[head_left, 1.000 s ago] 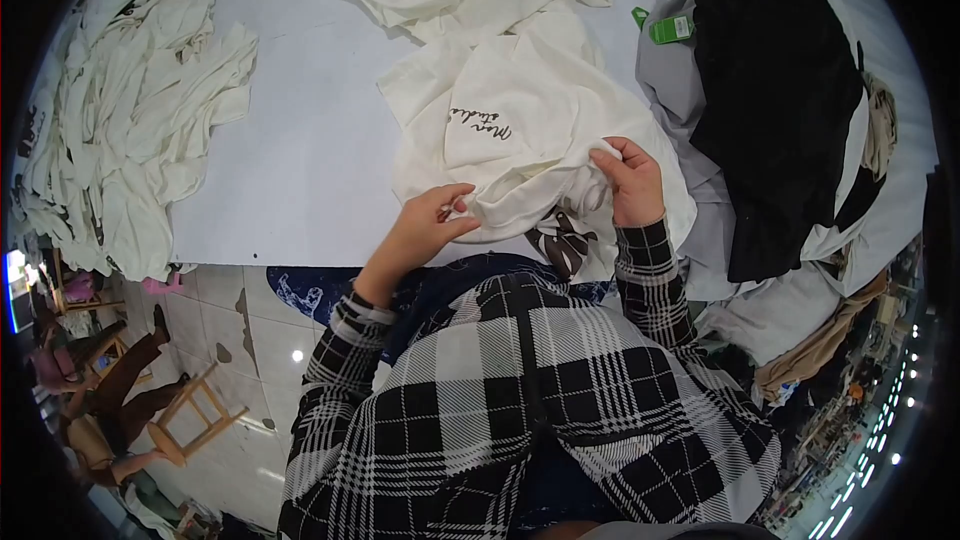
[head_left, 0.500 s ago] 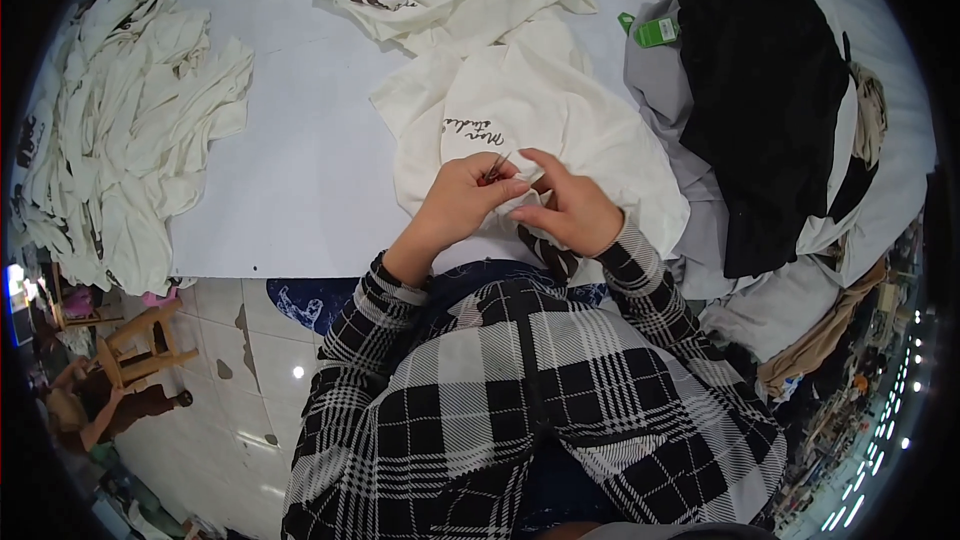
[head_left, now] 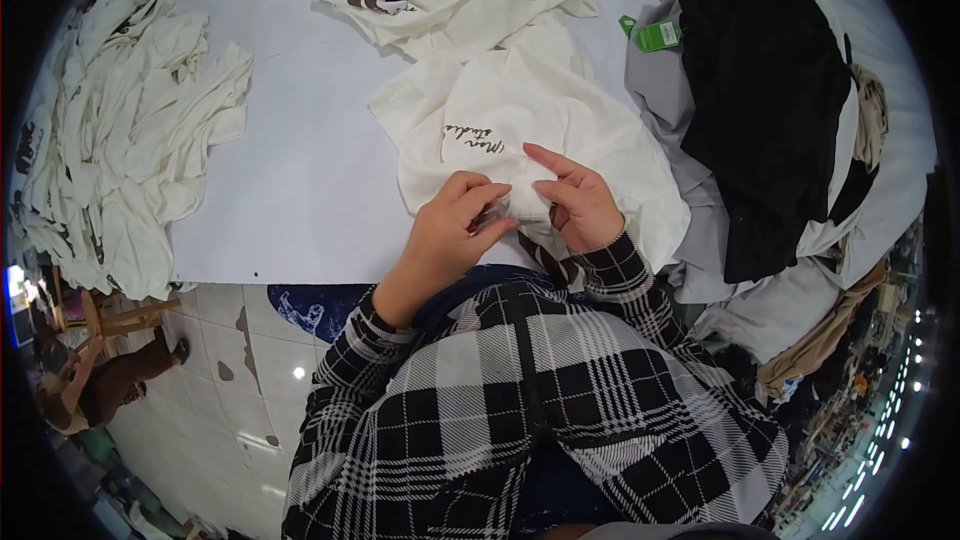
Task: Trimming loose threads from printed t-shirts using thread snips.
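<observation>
A white T-shirt [head_left: 600,150] with dark script lettering on its front lies bunched at the near edge of the table, both hands over it. My left hand [head_left: 450,225] curls around small metal thread snips [head_left: 492,210], thumb and forefinger bent toward the cloth; much of the tool is hidden in the palm. Just to the right, my right hand [head_left: 582,205] has its forefinger stretched out and its thumb apart, with no object visible between them. It rests at the shirt, and its lower fingers are partly hidden. A dark-printed part of the shirt shows below the hands.
More printed white shirts [head_left: 430,0] lie at the far side of the white table [head_left: 270,140]. A heap of white garments [head_left: 130,140] is at left. On the right sit a black garment [head_left: 765,120], grey cloth and a green tag [head_left: 657,36]. Beyond the table at left is another person [head_left: 120,380].
My hands have drawn apart, the left lower with the snips turned into its palm. The right thumb and forefinger have spread. At left, the other person and a wooden stool have shifted.
</observation>
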`<control>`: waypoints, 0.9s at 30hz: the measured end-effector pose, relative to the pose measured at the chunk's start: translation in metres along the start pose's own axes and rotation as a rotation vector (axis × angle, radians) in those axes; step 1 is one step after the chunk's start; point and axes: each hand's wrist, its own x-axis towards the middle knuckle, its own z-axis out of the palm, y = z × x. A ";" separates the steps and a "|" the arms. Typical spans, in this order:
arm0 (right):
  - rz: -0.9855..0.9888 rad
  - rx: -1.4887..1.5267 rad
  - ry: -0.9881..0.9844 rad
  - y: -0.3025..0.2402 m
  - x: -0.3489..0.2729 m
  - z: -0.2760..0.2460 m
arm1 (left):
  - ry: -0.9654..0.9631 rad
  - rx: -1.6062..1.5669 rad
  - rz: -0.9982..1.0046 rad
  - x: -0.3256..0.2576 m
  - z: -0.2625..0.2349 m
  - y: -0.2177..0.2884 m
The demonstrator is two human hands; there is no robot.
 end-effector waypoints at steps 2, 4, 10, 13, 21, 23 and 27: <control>-0.029 -0.055 0.051 -0.006 -0.002 0.008 | 0.036 0.060 0.048 0.000 0.004 0.000; -0.033 -0.082 0.038 -0.008 -0.005 0.011 | 0.097 0.106 0.053 0.001 0.007 0.001; -0.064 -0.190 -0.061 -0.006 -0.009 0.015 | 0.075 0.264 0.242 0.012 0.013 -0.012; -0.069 -0.117 -0.030 -0.004 -0.007 0.014 | 0.088 -0.228 -0.205 0.016 0.014 -0.016; -0.145 -0.018 0.059 -0.001 -0.004 0.014 | -0.038 -0.440 -0.235 0.017 -0.004 -0.008; -0.069 -0.116 -0.009 -0.002 -0.007 0.012 | 0.019 0.184 0.211 0.018 0.003 -0.004; -0.120 -0.159 -0.053 0.008 -0.004 0.012 | 0.004 0.379 0.362 0.019 0.009 -0.012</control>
